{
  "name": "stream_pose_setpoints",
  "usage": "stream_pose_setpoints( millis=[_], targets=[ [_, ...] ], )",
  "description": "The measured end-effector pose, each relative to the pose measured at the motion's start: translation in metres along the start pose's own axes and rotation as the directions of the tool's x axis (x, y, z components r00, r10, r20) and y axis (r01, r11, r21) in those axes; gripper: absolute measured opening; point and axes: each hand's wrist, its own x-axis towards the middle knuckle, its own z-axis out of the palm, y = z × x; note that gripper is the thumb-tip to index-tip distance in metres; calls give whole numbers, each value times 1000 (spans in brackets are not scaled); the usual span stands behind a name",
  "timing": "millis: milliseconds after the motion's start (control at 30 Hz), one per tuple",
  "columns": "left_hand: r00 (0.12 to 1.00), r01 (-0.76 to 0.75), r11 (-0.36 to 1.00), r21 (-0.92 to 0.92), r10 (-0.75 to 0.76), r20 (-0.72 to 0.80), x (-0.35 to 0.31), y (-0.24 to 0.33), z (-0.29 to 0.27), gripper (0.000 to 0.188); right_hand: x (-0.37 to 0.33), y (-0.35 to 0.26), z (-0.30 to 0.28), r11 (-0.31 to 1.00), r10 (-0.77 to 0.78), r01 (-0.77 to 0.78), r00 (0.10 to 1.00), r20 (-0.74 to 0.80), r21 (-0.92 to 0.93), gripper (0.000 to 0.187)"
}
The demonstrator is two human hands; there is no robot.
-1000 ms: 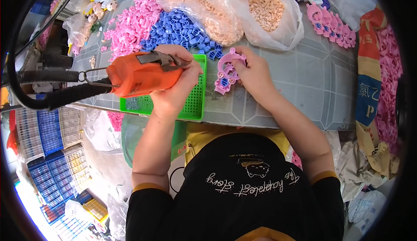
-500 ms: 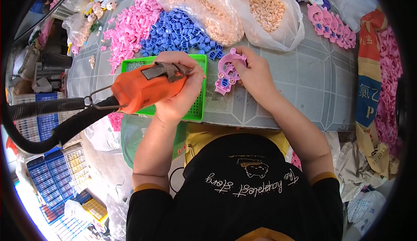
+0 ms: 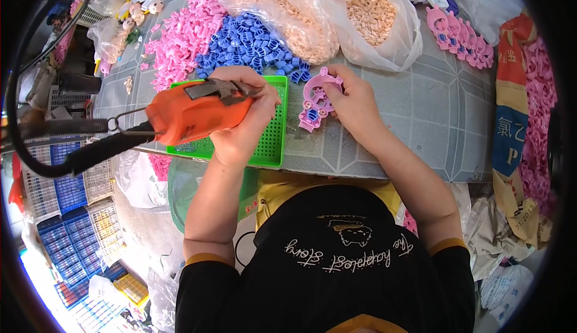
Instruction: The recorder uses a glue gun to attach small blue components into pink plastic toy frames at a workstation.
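Observation:
My left hand (image 3: 243, 135) is wrapped round an orange power screwdriver (image 3: 195, 117) with a dark strip along its upper side. The tool lies nearly level above a green perforated tray (image 3: 282, 147), its front end hidden by my fingers. A black cord (image 3: 108, 153) and a coiled spring (image 3: 72, 129) run from its back end off to the left. Just right of the tray, my right hand (image 3: 356, 102) grips the ring of a pink plastic toy part (image 3: 307, 125) between thumb and fingers. A small blue piece (image 3: 312, 115) sits in its lower section.
Beyond the tray lie heaps of pink parts (image 3: 189, 33) and blue parts (image 3: 243, 45), then plastic bags of peach-coloured pieces (image 3: 369, 18). Several pink ring-shaped parts (image 3: 460, 39) stand in a row at the far right. Stacked crates (image 3: 69, 237) are below left, a printed sack (image 3: 511, 99) at right.
The screwdriver and my left hand have shifted slightly left. Its spring and cord have swung, the cord now looping higher at the left. My right hand and the pink part have hardly moved.

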Motion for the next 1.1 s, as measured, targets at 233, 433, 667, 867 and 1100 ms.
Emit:
stream_pose_setpoints(
  millis=[233,433,667,867,1100],
  targets=[
    [999,29,999,40,-30,12,1,-3,1,30,0,-1,-1,1000,-10,10,1000,-7,-14,22],
    [1000,3,1000,26,-3,10,1,10,1,31,-1,-2,0,999,-31,29,999,-30,-46,22],
    [993,-99,994,-41,102,53,6,47,34,24,-2,-4,-5,994,-68,65,997,-36,-91,25],
    [969,-70,985,-156,105,226,2,24,41,27,-3,-9,-7,992,-69,63,996,-52,-112,26],
    [980,45,976,-212,-2,198,3,11,52,23,-3,-4,-6,992,-74,67,995,-66,-108,25]
  ],
)
